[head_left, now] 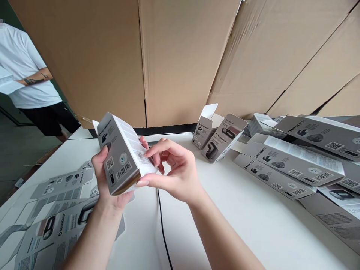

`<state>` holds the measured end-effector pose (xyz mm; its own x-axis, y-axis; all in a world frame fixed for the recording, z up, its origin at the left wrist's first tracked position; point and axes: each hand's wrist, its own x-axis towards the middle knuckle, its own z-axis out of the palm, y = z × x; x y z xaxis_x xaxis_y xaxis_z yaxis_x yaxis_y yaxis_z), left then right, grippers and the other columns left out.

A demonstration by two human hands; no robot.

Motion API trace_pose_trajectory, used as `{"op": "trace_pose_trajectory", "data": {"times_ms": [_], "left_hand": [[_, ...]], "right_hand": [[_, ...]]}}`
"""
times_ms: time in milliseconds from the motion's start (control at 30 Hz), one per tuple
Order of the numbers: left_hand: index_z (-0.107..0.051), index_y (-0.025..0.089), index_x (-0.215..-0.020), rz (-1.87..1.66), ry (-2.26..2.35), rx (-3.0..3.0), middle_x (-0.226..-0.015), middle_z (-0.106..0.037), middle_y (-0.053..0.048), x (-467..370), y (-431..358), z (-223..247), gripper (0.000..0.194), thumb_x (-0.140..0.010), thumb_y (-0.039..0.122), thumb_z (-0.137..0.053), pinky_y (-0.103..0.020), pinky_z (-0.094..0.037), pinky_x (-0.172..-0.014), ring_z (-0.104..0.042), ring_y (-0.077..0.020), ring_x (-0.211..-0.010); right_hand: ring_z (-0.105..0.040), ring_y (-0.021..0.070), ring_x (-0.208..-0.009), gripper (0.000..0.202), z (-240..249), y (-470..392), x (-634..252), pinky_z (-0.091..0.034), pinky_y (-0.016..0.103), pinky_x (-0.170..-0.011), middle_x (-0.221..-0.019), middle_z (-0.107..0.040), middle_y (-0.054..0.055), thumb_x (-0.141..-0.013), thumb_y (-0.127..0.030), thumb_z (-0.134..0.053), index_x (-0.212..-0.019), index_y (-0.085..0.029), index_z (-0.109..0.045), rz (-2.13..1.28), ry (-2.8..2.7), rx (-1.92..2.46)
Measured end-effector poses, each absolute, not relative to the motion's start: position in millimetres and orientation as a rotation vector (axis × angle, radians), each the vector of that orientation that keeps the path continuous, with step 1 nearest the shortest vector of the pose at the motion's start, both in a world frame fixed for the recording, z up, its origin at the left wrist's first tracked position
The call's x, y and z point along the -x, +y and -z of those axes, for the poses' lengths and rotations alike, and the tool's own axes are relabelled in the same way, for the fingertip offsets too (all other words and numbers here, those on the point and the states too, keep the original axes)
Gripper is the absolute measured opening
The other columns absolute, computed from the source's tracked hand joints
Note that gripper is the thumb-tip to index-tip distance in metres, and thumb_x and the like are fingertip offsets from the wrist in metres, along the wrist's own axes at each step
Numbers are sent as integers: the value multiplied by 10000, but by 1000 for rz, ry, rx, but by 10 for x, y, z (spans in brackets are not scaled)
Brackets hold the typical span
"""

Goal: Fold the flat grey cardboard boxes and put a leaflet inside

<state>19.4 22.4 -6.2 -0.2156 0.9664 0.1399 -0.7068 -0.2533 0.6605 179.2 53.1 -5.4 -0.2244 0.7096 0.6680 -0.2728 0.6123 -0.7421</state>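
Observation:
My left hand (108, 187) is wrapped round a grey and white printed box (119, 153), held tilted above the white table, its thumb on the grey side with the barcode. A flap stands out at the box's upper left end. My right hand (177, 168) is at the box's lower right end, thumb at the bottom edge and forefinger over the white printed side. The fingers of my right hand are partly bent and touch the box there. Under and left of my left forearm lie flat, unfolded box blanks (67, 187).
Two boxes, a small open one (202, 133) and a larger one (223, 138), stand at the back. Several long boxes (298, 159) are piled on the right. A black cable (163, 228) crosses the table (208, 210). Large cardboard (180, 63) rises behind. A person (33, 71) stands at left.

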Motion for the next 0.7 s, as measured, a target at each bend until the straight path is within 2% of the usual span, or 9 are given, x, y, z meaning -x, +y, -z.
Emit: {"op": "trace_pose_trajectory", "data": {"times_ms": [100, 167, 233, 300, 333, 367, 467, 633, 700], "left_hand": [[-860, 279, -1255, -1744, 571, -650, -1245, -874, -127, -191, 216, 64, 423, -1007, 619, -817, -553, -777, -975, -844, -443, -1302], [-870, 263, -1258, -1712, 585, -640, -1239, -885, -140, -181, 215, 63, 445, -997, 620, -826, -530, -782, -911, -862, -443, -1245], [-884, 252, -1244, -1680, 589, -632, -1209, -894, -144, -181, 216, 60, 467, -988, 640, -836, -522, -781, -864, -881, -433, -1146], [-894, 250, -1202, -1670, 577, -645, -1163, -895, -129, -195, 217, 56, 465, -1001, 665, -827, -536, -779, -866, -887, -410, -1045], [-895, 248, -1180, -1674, 571, -652, -1144, -892, -123, -205, 217, 55, 467, -1014, 677, -813, -548, -777, -878, -884, -397, -1000], [-896, 244, -1167, -1683, 572, -653, -1135, -889, -120, -216, 217, 55, 474, -1027, 685, -796, -556, -776, -887, -879, -384, -966], [-891, 232, -1176, -1710, 604, -626, -1170, -887, -129, -239, 223, 61, 473, -1040, 672, -783, -545, -773, -888, -870, -360, -946], [-881, 202, -1087, -1729, 613, -613, -1059, -869, -119, -251, 250, 68, 518, -969, 704, -829, -563, -763, -889, -852, -358, -882], [-889, 214, -1100, -1713, 615, -594, -1056, -875, -110, -254, 238, 67, 536, -928, 722, -861, -572, -752, -920, -857, -383, -930]], "right_hand": [[-469, 129, -640, 408, 105, 549, -1733, -719, 406, -839, -716, -523, -82, -835, -575, -1110, -925, -276, -846, -920, -1503, 385], [-462, 129, -633, 409, 149, 596, -1720, -738, 469, -994, -705, -520, -87, -846, -597, -1101, -904, -282, -846, -869, -1466, 370], [-504, 134, -647, 445, 183, 649, -1732, -732, 406, -852, -737, -569, -69, -807, -618, -1120, -932, -278, -860, -842, -1488, 326], [-558, 143, -681, 541, 203, 688, -1755, -618, 316, -614, -795, -602, -45, -736, -645, -1149, -1018, -271, -879, -855, -1554, 277], [-563, 146, -692, 596, 210, 699, -1767, -557, 297, -557, -807, -593, -43, -708, -661, -1157, -1062, -269, -879, -863, -1580, 272], [-552, 147, -695, 633, 216, 706, -1776, -528, 292, -544, -802, -570, -50, -701, -676, -1155, -1097, -269, -873, -862, -1593, 288], [-501, 147, -696, 606, 235, 712, -1796, -560, 315, -626, -777, -521, -70, -781, -696, -1108, -1129, -277, -842, -797, -1590, 388], [-634, 200, -876, 850, 255, 730, -1841, -602, 319, -687, -1035, -734, 21, -711, -633, -1167, -1404, -313, -793, -702, -1788, 394], [-629, 184, -829, 802, 250, 722, -1871, -588, 310, -656, -1071, -765, 28, -763, -605, -1149, -1417, -322, -782, -675, -1795, 408]]}}
